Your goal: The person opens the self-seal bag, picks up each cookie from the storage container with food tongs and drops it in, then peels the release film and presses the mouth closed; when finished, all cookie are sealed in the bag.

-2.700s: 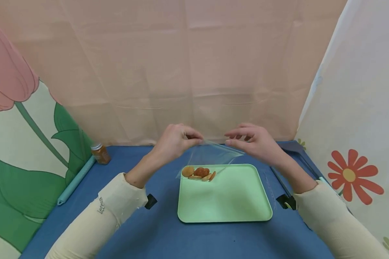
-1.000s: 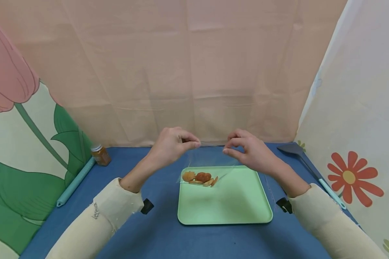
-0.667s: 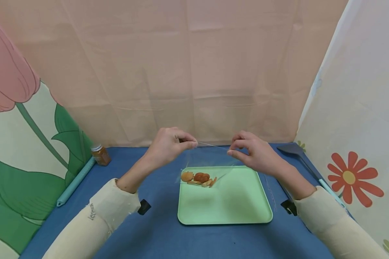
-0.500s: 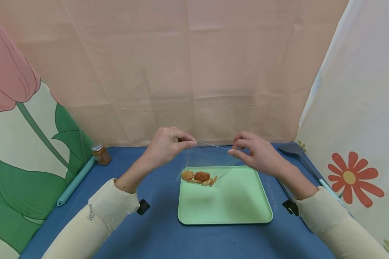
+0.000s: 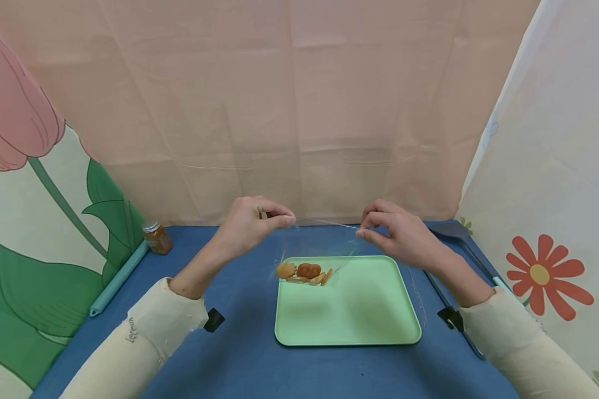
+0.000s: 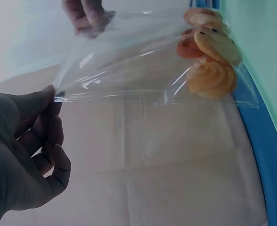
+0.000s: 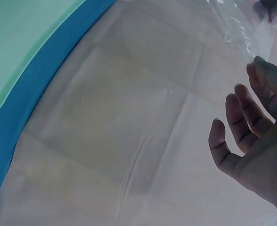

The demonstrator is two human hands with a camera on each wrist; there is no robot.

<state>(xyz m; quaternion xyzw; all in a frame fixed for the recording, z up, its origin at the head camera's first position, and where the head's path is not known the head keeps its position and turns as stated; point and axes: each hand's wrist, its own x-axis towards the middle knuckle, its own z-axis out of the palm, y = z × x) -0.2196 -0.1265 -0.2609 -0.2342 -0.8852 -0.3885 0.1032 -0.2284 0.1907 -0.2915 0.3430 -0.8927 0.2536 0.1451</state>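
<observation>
A clear plastic bag (image 6: 124, 61) hangs between my two hands, its top edge stretched taut in the head view. Several cookies (image 5: 308, 271) lie in its bottom, one of them piped in a swirl (image 6: 211, 77). My left hand (image 5: 249, 224) pinches one top corner between thumb and forefinger. The opposite corner is pinched by my right hand (image 5: 396, 231), whose other fingers are loosely bent, as the right wrist view shows. Below and nearer than the hands lies a light green tray (image 5: 349, 310); in the head view the cookies overlap its back left corner.
At the back left stand a small jar (image 5: 157, 238) with a metal lid and a pale teal roll (image 5: 120, 279). A dark spatula (image 5: 451, 230) lies at the right, partly behind the right arm. The blue tablecloth (image 5: 229, 366) meets a beige backdrop (image 5: 299, 111).
Both hands have drawn apart, the left one moving left and the right one slightly right. My right hand has taken hold of the bag's other corner, and its top edge is now taut.
</observation>
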